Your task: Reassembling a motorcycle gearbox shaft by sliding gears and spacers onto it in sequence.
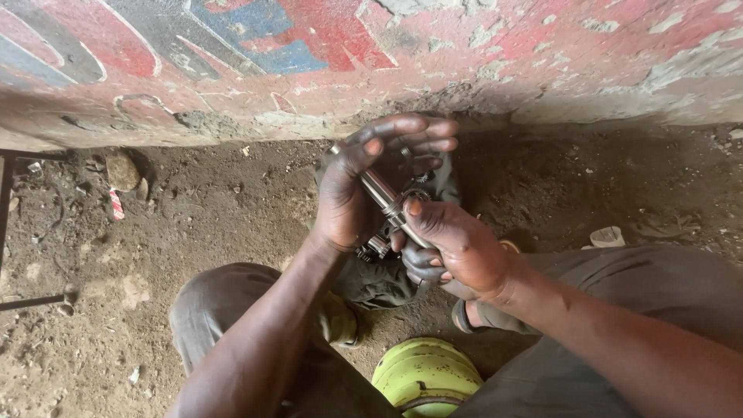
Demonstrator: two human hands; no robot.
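A greasy metal shaft (381, 190) with gears and a toothed end runs diagonally between both hands. My left hand (364, 182) wraps around its upper part, fingers stretched out over the top end. Gripping the lower part with the thumb pressed on the shaft is my right hand (453, 251). A gear (374, 248) shows just below my left palm. Both hands are dark with grease. A dirty cloth (379, 282) lies under the hands, across my knee.
I sit low on dirt ground (193, 224) before a painted, peeling wall (464, 54). A yellow-green rounded container (426, 375) stands between my legs. A stone (121, 170), a striped scrap (116, 205), a small white piece (607, 236) and a black metal frame (6, 232) lie about.
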